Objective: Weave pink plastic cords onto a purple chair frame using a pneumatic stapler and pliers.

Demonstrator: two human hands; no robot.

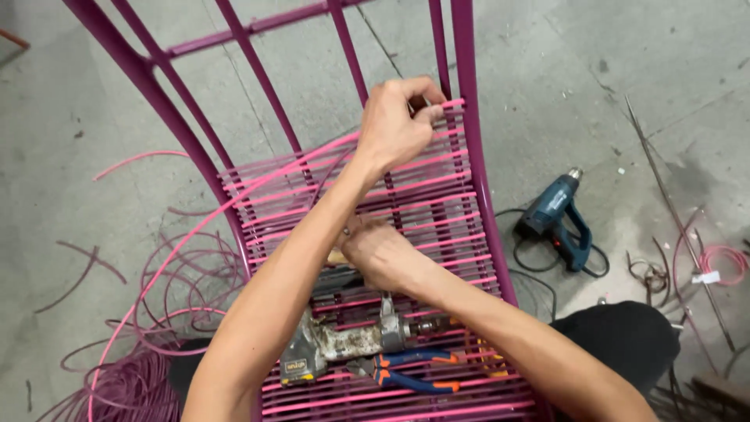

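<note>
A: Now, cord handling? Left hand [394,129] pinches the pink cord [258,184] at the frame's right rail [473,148], fingers closed on it.

B: Looks light, springy, semi-stiff; it holds its curve, arcing from the fingertips down-left toward the coil on the floor [133,383]. Prob. slick plastic skin, so grip close to the rail w/ thumb + forefinger, not mid-span.

A: Right hand [383,258]?

B: Lower, on the woven rows, curled round a pale handle (can't tell which tool). Closed grip.

A: Appearance?

B: Bright pink, round, uniform; strung in parallel rows across the magenta chair frame [168,105]. Drill [344,344] + pliers [410,371] lie on the rows below the right hand's fingers; heat gun [556,215] well apart, right.
</note>
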